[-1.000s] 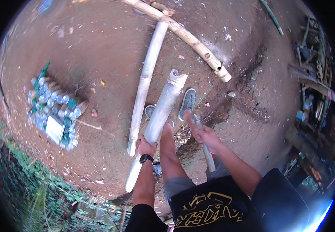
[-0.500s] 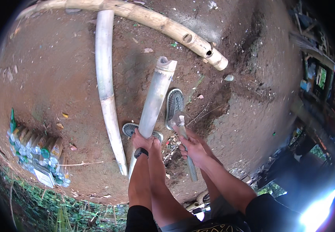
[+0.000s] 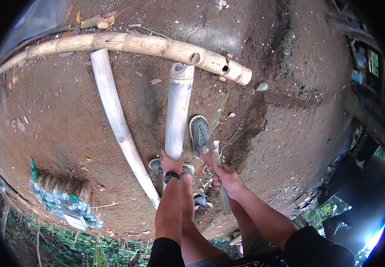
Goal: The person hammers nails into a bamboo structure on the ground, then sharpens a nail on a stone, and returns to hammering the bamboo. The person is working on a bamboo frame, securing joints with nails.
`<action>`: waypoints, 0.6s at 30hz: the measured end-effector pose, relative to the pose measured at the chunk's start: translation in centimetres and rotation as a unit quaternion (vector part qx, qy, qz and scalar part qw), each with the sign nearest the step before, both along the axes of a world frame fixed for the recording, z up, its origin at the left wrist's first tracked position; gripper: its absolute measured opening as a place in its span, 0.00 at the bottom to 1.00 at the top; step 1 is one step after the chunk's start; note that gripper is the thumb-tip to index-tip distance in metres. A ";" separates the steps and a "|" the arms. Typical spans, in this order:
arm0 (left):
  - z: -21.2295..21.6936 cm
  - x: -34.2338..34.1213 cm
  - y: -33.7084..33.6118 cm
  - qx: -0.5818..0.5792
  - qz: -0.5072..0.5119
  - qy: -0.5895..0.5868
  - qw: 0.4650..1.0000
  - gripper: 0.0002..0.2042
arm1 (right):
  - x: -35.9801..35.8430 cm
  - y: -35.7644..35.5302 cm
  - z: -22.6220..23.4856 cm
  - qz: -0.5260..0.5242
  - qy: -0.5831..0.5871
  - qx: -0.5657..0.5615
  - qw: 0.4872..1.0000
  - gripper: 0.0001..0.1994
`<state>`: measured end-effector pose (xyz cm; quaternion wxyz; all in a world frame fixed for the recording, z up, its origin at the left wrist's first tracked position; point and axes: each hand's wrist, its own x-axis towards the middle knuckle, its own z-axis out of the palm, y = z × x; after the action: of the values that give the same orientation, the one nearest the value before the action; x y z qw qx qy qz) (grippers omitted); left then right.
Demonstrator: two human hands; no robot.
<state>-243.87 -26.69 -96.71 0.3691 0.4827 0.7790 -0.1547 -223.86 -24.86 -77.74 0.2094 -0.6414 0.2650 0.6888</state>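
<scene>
- Our left hand [image 3: 171, 161] wraps the pole [image 3: 178, 111]; fingers closed round it, near our shoe [image 3: 200, 134].
- Right hand [image 3: 228, 178] grips a blade [image 3: 218, 171] (a slip could nick our leg).

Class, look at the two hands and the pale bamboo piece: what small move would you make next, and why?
Probably bring the blade tool in the right hand toward the pale bamboo piece. The left hand has its grip on the near end, while the tool sits beside the bamboo, apart from it.
</scene>
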 end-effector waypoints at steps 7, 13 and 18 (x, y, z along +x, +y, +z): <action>-2.1 3.5 4.8 -0.046 -0.024 -0.099 0.994 0.37 | 3.5 1.4 -0.1 0.069 0.005 0.023 0.997 0.09; -4.5 5.8 6.9 -0.077 -0.037 -0.065 0.994 0.41 | 5.3 5.5 0.4 0.149 -0.048 0.070 0.985 0.14; -3.9 8.2 5.1 0.111 -0.066 -0.058 0.990 0.42 | 6.4 7.4 -2.1 0.138 -0.076 0.153 0.976 0.13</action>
<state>-235.62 -21.57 -100.57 0.3469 0.5794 0.7348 -0.0635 -217.50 -17.49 -79.88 0.2279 -0.6826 0.0486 0.6926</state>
